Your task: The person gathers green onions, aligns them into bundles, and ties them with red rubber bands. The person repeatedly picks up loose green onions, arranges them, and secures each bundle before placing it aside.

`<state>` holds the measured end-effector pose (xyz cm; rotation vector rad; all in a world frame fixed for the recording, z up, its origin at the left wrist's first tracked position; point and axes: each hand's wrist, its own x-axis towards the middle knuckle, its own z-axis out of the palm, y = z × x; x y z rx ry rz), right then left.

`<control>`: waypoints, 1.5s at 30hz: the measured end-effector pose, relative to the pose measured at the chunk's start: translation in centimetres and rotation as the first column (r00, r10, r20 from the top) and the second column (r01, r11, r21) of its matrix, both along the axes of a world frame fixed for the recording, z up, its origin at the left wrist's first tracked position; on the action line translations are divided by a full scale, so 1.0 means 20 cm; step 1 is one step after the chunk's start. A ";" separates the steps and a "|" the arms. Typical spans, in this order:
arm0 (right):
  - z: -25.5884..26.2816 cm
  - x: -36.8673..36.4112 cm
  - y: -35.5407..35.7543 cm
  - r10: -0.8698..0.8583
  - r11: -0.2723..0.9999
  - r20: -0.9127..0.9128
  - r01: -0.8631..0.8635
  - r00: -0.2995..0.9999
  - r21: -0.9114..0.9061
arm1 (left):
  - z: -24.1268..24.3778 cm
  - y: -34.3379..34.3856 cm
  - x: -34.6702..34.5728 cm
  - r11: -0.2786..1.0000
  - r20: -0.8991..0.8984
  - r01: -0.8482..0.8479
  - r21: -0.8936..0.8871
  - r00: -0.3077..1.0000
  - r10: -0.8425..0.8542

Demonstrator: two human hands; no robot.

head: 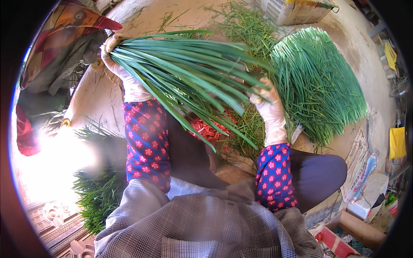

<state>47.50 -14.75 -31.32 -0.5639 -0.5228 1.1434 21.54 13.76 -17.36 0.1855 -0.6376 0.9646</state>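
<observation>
A bundle of long, flat green leaves, apparently garlic chives (pixel 180 61), spreads in front of me. My left hand (pixel 117 56), in a pale glove, is closed around its gathered end at the upper left. The loose leaves fan out to the right. My right hand (pixel 266 100), gloved too, is beside the leaf tips, fingers partly curled; whether it grips any leaf is unclear. Below the bundle, between my legs, lies a heap of red strips (pixel 211 127). A large stack of chives (pixel 319 84) lies on the floor to the right of my right hand.
Loose green trimmings (pixel 248 29) litter the floor ahead. A plastic crate (pixel 274 11) stands at the top. More greens (pixel 100 193) lie at lower left, beside strong glare. At right are a printed sack (pixel 356 167), a white box (pixel 371 193) and a wooden box (pixel 361 225).
</observation>
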 end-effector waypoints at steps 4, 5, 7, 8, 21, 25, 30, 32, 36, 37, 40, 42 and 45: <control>-0.39 0.02 -0.19 0.086 0.789 0.864 0.495 0.497 -0.363 | 0.04 -0.03 0.06 0.994 0.073 0.112 0.010 0.991 -0.112; -0.42 0.04 -0.21 0.184 0.745 0.963 0.610 0.198 -0.268 | 0.06 -0.09 0.08 0.958 -0.190 -0.278 0.067 0.939 0.286; -0.10 0.08 -0.08 -0.122 0.783 0.657 0.479 0.744 -0.397 | 0.13 -0.29 0.19 0.730 -0.632 -0.585 0.352 0.427 0.647; 0.07 0.10 -0.02 -0.205 0.787 0.644 0.515 0.737 -0.339 | 0.10 -0.26 0.20 0.810 -0.696 -0.451 0.374 0.441 0.566; 0.39 -0.20 0.50 0.153 0.850 0.975 0.482 0.164 -0.214 | -0.22 -0.42 0.70 0.960 -0.850 -0.198 0.198 0.453 0.269; 0.49 -0.02 0.47 0.255 0.944 0.730 0.000 0.634 -0.330 | 0.03 -0.57 0.66 0.994 -0.803 -0.064 0.091 0.585 0.111; 0.68 -0.05 0.43 0.640 0.759 0.427 -0.436 0.640 -0.483 | 0.00 -0.55 0.61 0.994 -0.675 0.028 0.103 0.737 0.049; 0.65 -0.04 0.45 0.691 0.709 0.380 -0.473 0.615 -0.524 | -0.09 -0.48 0.64 0.986 -0.622 0.042 0.160 0.780 0.068; 0.57 0.04 0.45 0.717 0.693 0.456 -0.463 0.528 -0.553 | -0.21 -0.30 0.65 0.975 -0.552 -0.061 0.214 0.816 0.172; 0.55 0.06 0.47 0.692 0.721 0.555 -0.423 0.462 -0.548 | -0.21 -0.25 0.62 0.962 -0.549 -0.139 0.236 0.798 0.250; 0.61 0.13 0.34 0.188 0.981 0.837 -0.055 0.514 -0.187 | -0.19 -0.14 0.52 0.950 -0.504 -0.240 0.201 0.806 0.310; 0.71 0.11 0.22 -0.063 0.987 0.827 0.159 0.559 -0.032 | -0.17 -0.09 0.45 0.948 -0.461 -0.273 0.165 0.828 0.319; 0.81 0.00 0.07 -0.247 0.941 0.773 0.334 0.584 0.049 | -0.15 0.05 0.30 0.993 -0.474 -0.106 0.053 0.872 0.119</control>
